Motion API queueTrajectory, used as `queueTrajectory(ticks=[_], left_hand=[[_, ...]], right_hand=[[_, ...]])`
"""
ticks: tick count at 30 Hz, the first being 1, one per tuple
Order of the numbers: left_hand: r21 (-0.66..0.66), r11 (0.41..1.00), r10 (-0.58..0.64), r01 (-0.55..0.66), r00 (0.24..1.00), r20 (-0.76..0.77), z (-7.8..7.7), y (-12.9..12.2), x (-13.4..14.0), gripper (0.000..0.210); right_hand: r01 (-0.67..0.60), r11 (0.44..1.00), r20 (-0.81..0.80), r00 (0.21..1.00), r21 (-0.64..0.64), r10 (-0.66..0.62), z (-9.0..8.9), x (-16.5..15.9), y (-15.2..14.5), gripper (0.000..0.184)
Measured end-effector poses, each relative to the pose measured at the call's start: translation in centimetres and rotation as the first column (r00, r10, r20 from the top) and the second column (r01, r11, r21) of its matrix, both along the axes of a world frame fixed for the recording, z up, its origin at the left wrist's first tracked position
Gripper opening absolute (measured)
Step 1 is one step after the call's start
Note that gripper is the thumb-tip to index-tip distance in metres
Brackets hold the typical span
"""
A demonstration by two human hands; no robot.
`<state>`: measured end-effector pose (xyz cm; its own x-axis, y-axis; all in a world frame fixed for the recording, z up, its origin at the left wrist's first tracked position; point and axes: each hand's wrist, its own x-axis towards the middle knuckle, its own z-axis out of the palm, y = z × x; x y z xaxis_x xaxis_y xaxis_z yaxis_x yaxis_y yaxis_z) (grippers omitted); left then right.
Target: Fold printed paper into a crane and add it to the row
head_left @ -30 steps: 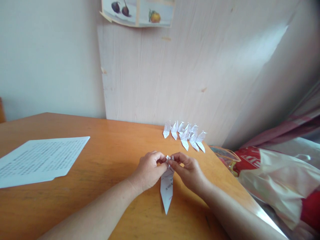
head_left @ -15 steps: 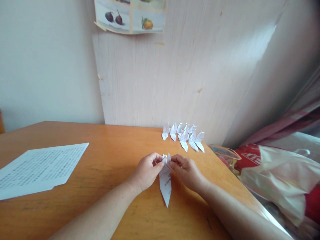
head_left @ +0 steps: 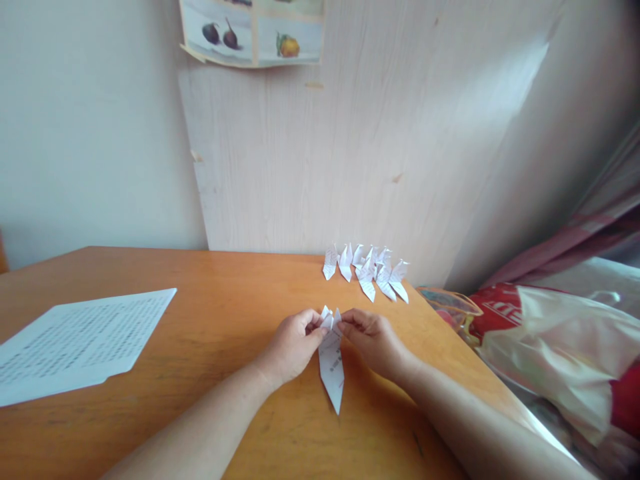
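Between my two hands is a folded paper crane (head_left: pixel 331 365), white with some print, its long pointed wing aimed toward me. My left hand (head_left: pixel 299 343) pinches its upper left side between thumb and fingers. On the other side, my right hand (head_left: pixel 371 340) grips the upper right edge, close to a narrow upright point. Small folded tips stick up between the fingertips. The far side of the paper is hidden. Beyond my hands, several finished-looking paper cranes (head_left: pixel 367 273) stand grouped near the table's back right corner.
A stack of printed sheets (head_left: pixel 95 333) lies on the left of the wooden table (head_left: pixel 210 307). Past the table's right edge are a pale plastic bag (head_left: pixel 560 353) and a red package (head_left: pixel 495 307). A fruit picture (head_left: pixel 253 37) hangs on the wall behind.
The folded tip at the crane's upper left now stands out more to the left, apart from the middle. Both hands keep their pinch. The view has shifted slightly.
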<state>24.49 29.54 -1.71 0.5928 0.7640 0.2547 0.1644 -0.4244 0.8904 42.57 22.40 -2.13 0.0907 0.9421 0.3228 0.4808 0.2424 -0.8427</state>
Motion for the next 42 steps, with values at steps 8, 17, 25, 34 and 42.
queueTrajectory(ticks=[8,17,25,34,42], left_hand=[[-0.035,0.999,-0.015,0.014,1.0,-0.016,-0.1,0.1,-0.1,0.013],[0.031,0.999,-0.005,0.009,0.988,-0.152,-0.9,0.7,-0.5,0.011],[-0.013,1.0,0.0,-0.002,0.989,-0.151,-1.2,0.7,-0.3,0.01],[-0.058,0.997,0.044,-0.053,0.99,-0.134,-1.3,1.6,0.7,0.016],[-0.031,0.995,0.089,-0.095,0.985,-0.148,-0.5,4.8,4.4,0.012]], right_hand=[[0.08,0.997,0.033,0.996,-0.016,-0.08,0.6,0.0,0.0,0.017],[0.253,0.967,0.211,0.944,0.034,-0.254,1.5,1.1,-0.3,0.008],[0.629,0.775,0.173,0.757,0.065,-0.63,1.3,7.7,1.7,0.027],[0.777,0.625,0.192,0.625,-0.071,-0.756,-0.6,12.3,2.4,0.03],[0.774,0.619,0.262,0.63,-0.134,-0.731,-0.3,11.5,2.4,0.029]])
